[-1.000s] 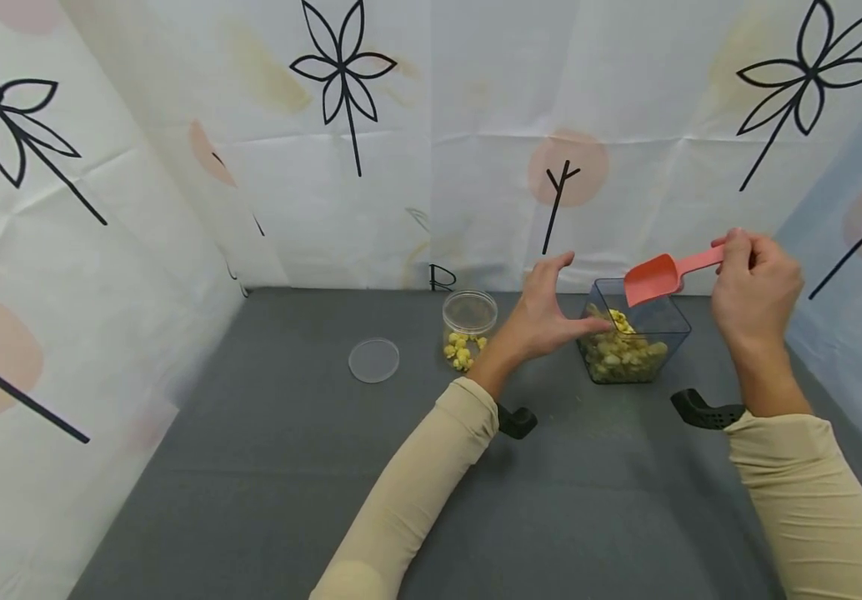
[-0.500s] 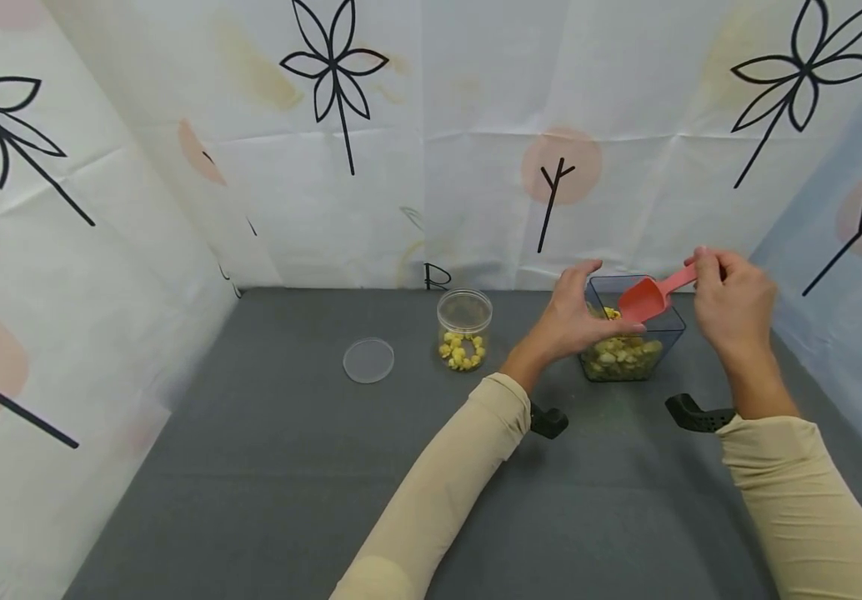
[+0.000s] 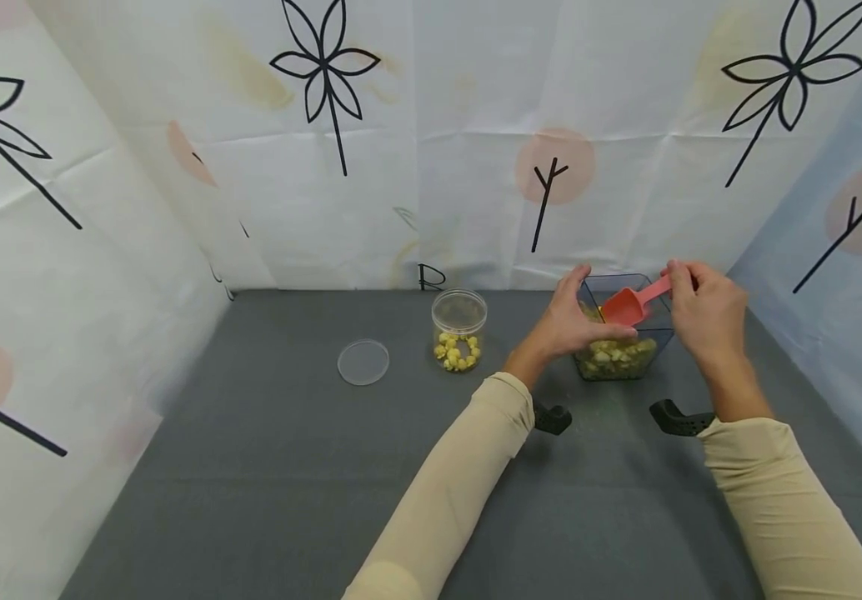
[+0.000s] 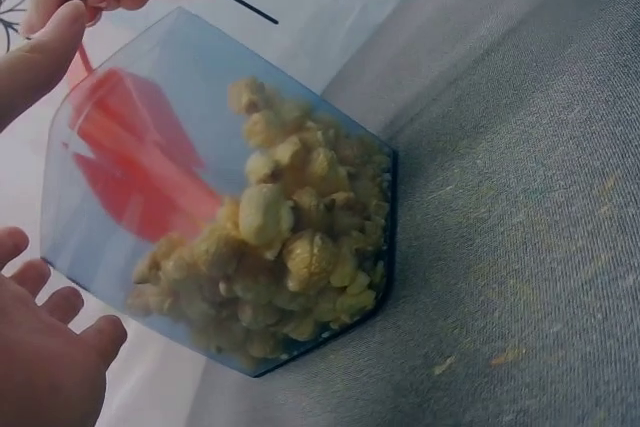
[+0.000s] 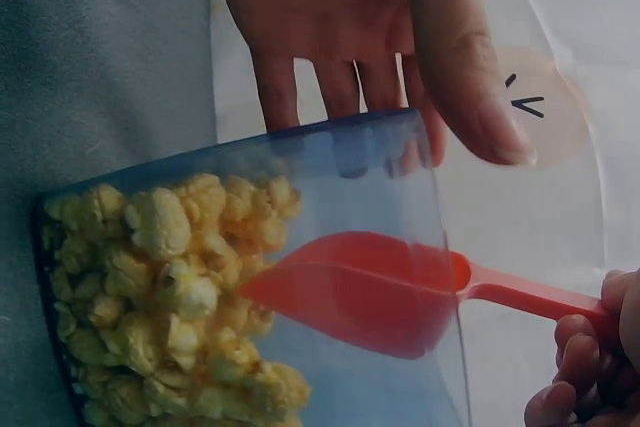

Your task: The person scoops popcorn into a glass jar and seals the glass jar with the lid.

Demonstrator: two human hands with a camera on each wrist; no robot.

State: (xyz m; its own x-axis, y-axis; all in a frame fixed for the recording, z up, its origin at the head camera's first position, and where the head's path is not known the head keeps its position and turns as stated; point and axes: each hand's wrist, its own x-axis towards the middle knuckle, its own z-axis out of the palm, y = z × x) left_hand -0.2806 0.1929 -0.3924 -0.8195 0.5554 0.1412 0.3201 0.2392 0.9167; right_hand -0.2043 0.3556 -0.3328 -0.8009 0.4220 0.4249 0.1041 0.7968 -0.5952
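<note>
My right hand (image 3: pixel 709 312) pinches the handle of a red plastic scoop (image 3: pixel 624 307). The scoop's bowl dips inside a clear bluish bin (image 3: pixel 659 343); in the right wrist view its tip meets the popcorn (image 5: pixel 160 267). My left hand (image 3: pixel 577 321) is at the bin's left side with fingers extended along the wall and thumb reaching across near the rim. In the left wrist view, popcorn (image 4: pixel 300 237) fills the lower part of the bin, heaped toward one side.
Left of the bin stands a round clear jar (image 3: pixel 458 313) with some popcorn in it. A clear round lid (image 3: pixel 363 362) lies flat on the grey table (image 3: pixel 288 467). Printed white cloth (image 3: pixel 476 100) walls the back and sides.
The scoop has come down and left from above the bin into it, held by my right hand. My left hand has moved right, closer around the bin's side.
</note>
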